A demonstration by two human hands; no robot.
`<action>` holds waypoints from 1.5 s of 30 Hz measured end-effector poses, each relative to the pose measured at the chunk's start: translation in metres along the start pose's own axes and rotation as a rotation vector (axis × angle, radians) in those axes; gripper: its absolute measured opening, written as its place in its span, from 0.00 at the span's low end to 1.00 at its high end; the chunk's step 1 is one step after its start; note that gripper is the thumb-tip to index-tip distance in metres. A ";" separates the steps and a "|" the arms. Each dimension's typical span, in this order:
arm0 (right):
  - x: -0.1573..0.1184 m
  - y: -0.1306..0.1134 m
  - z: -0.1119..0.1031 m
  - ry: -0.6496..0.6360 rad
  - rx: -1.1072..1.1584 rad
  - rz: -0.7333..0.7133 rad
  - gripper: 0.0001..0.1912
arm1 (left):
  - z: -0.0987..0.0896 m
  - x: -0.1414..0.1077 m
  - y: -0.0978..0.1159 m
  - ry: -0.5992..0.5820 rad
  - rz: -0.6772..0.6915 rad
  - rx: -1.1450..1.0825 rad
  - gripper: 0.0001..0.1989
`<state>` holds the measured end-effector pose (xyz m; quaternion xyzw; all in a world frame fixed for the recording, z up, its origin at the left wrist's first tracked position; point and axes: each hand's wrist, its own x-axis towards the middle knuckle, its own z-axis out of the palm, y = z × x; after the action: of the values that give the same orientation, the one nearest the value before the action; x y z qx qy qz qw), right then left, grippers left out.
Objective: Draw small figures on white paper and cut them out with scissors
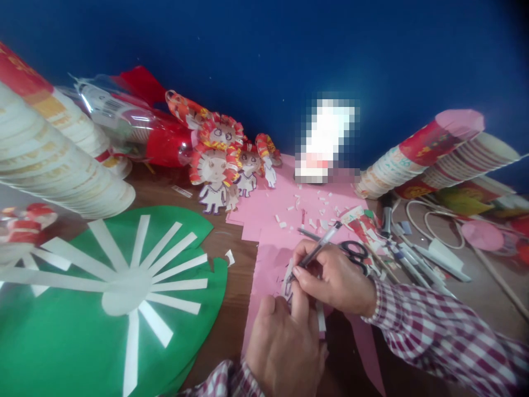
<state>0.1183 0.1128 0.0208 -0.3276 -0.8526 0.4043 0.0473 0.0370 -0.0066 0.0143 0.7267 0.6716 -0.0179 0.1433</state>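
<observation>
Near the front of the table, my right hand [336, 275] is closed around a pen [326, 238], its tip pointing down and left. The tip meets a small white paper cutout [288, 285] that carries dark lines. My left hand [285, 344] has its fingers bent over this cutout and holds it from the near side, hiding part of it. Beneath both hands lies pink paper [264, 259]. A pair of black-handled scissors [354, 252] rests just beyond my right hand, partly covered by it.
Several paper figures [215, 171] with red and yellow trim stand at the back left. A green paper leaf [53, 342] with white strips lies left. Paper cup stacks rise at the left [61, 154] and right [397, 165]. Scraps [293, 207] litter the pink paper; a cable [438, 240] curls right.
</observation>
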 end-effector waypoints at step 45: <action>-0.007 0.011 -0.009 0.134 0.637 0.078 0.04 | 0.005 0.000 -0.003 0.063 0.046 0.035 0.29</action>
<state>0.1326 0.1189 0.0201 -0.3544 -0.6652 0.6298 0.1879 0.0346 -0.0076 0.0089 0.7446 0.6584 -0.0036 0.1095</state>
